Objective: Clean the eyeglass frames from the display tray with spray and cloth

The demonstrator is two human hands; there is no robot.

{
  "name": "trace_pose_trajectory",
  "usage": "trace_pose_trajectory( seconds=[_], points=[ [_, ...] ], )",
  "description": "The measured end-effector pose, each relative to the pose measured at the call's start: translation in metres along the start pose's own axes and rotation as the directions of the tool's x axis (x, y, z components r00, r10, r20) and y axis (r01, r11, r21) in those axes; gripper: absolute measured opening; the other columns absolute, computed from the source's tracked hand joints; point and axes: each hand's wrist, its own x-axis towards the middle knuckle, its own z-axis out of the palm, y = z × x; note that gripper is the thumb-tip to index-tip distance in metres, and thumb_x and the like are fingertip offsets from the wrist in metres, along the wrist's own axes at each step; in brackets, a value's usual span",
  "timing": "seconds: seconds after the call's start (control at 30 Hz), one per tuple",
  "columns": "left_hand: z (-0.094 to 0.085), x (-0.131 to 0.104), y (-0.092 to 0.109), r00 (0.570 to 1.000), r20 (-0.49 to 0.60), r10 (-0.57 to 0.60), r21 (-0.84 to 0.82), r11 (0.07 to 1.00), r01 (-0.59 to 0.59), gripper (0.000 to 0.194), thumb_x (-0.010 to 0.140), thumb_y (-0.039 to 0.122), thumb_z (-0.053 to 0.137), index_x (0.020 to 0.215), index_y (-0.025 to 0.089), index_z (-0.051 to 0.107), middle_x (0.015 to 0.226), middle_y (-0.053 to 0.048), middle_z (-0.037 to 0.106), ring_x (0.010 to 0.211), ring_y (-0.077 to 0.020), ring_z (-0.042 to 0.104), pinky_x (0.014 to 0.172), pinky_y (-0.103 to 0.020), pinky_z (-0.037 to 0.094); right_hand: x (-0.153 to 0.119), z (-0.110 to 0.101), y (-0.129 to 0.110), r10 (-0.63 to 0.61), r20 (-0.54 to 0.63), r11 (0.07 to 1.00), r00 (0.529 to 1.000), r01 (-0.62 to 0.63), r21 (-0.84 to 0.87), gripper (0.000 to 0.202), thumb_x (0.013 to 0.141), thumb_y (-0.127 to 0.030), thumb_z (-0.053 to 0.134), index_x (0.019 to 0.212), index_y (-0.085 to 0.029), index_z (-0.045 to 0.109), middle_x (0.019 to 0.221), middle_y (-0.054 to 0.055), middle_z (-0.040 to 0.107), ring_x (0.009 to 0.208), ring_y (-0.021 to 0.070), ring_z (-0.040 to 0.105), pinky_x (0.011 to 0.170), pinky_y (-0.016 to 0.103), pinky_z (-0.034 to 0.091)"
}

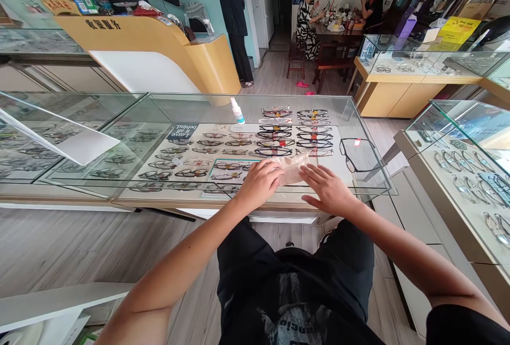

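Note:
A pale pink cloth [294, 170] lies spread on the glass top of a display counter [183, 104], right in front of me. Resting on its left end is my left hand [261, 181], with slightly bent fingers laid over the edge. My right hand [327, 185] touches the cloth's right side, fingers stretched out and thumb apart. Beyond the cloth stands a white spray bottle [237, 111], upright on the glass. A pair of black-framed glasses [360, 156] with a red-and-white tag sits to the right of my right hand.
Rows of eyeglass frames [274, 135] are inside the counter beneath the glass. A white panel [85, 145] stands out at the left. Another glass display case [470, 175] runs along the right. Behind are a reception desk [131, 31], a standing person and two people seated at a table.

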Motion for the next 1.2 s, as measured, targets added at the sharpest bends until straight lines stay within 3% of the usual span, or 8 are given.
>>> trace_pose_trajectory(
  seconds=[0.23,0.37,0.53,0.77,0.87,0.97,1.1,1.2],
  points=[
    [-0.003,-0.013,0.005,0.997,0.068,0.039,0.075,0.996,-0.044,0.039,0.108,0.019,0.053,0.132,0.028,0.083,0.145,-0.013,0.079,0.143,-0.0368,0.067,0.123,-0.059,0.051,-0.025,0.013,-0.022,0.039,0.006,0.999,0.999,-0.038,-0.023,0.072,0.117,-0.047,0.063,0.178,-0.012,0.048,0.182,0.023,0.051,0.170,0.0430,0.052,0.136,0.065,0.051],
    [-0.002,-0.011,-0.005,0.990,0.122,0.071,0.022,0.997,-0.074,0.053,0.107,0.020,0.053,0.157,0.026,0.072,0.173,-0.014,0.064,0.170,-0.0361,0.048,0.139,-0.061,0.039,0.001,0.004,-0.010,0.024,0.010,0.999,1.000,-0.024,0.044,0.070,0.118,-0.053,0.059,0.177,-0.015,0.052,0.178,0.022,0.057,0.169,0.0419,0.053,0.138,0.065,0.049],
    [0.002,-0.013,-0.022,0.977,0.212,0.036,0.007,0.999,-0.038,0.061,0.113,0.029,0.048,0.173,0.024,0.058,0.188,-0.013,0.044,0.179,-0.0346,0.035,0.147,-0.062,0.027,0.037,0.013,0.001,-0.020,0.050,0.995,0.999,0.016,0.097,0.078,0.117,-0.059,0.059,0.178,-0.012,0.049,0.180,0.026,0.052,0.173,0.0412,0.047,0.140,0.065,0.045],
    [0.000,-0.017,-0.025,0.980,0.198,0.037,-0.020,0.999,-0.034,0.055,0.114,0.036,0.052,0.167,0.030,0.063,0.188,-0.011,0.046,0.179,-0.0360,0.034,0.146,-0.064,0.026,0.040,0.015,-0.005,0.149,0.057,0.989,0.987,-0.148,-0.020,0.073,0.117,-0.057,0.057,0.169,-0.007,0.056,0.177,0.030,0.055,0.169,0.0467,0.050,0.131,0.066,0.053],
    [-0.006,-0.011,-0.025,0.990,0.140,0.018,-0.008,1.000,-0.017,0.048,0.113,0.041,0.056,0.157,0.027,0.072,0.177,-0.013,0.060,0.168,-0.0376,0.051,0.139,-0.058,0.039,0.046,0.007,-0.007,0.197,0.045,0.980,0.979,-0.194,-0.052,0.058,0.117,-0.055,0.058,0.155,-0.012,0.068,0.165,0.028,0.067,0.153,0.0461,0.065,0.123,0.064,0.058],
    [-0.008,-0.002,-0.026,0.985,-0.083,-0.153,0.075,0.984,0.159,0.037,0.114,0.039,0.052,0.134,0.025,0.080,0.139,-0.016,0.079,0.132,-0.0356,0.073,0.116,-0.049,0.057,0.053,-0.003,-0.012,0.210,0.024,0.975,0.977,-0.208,-0.076,0.041,0.118,-0.049,0.058,0.137,-0.019,0.078,0.140,0.022,0.080,0.129,0.0435,0.073,0.111,0.063,0.060],
    [-0.001,0.011,-0.030,0.915,-0.191,-0.356,0.121,0.916,0.382,0.025,0.110,0.041,0.060,0.112,0.025,0.080,0.112,-0.014,0.080,0.101,-0.0345,0.076,0.090,-0.044,0.058,0.046,-0.028,-0.012,0.218,-0.087,0.972,0.972,-0.224,-0.072,0.029,0.116,-0.039,0.060,0.123,-0.022,0.082,0.124,0.017,0.084,0.115,0.0407,0.072,0.101,0.058,0.060],
    [0.007,0.019,-0.033,0.895,-0.181,-0.408,0.109,0.896,0.430,0.024,0.107,0.047,0.067,0.110,0.026,0.078,0.106,-0.013,0.080,0.095,-0.0352,0.076,0.082,-0.043,0.055,0.027,-0.060,0.009,0.322,-0.248,0.939,0.914,-0.341,-0.040,0.027,0.112,-0.030,0.058,0.108,-0.024,0.083,0.114,0.014,0.085,0.105,0.0368,0.073,0.094,0.052,0.058]
  ],
)
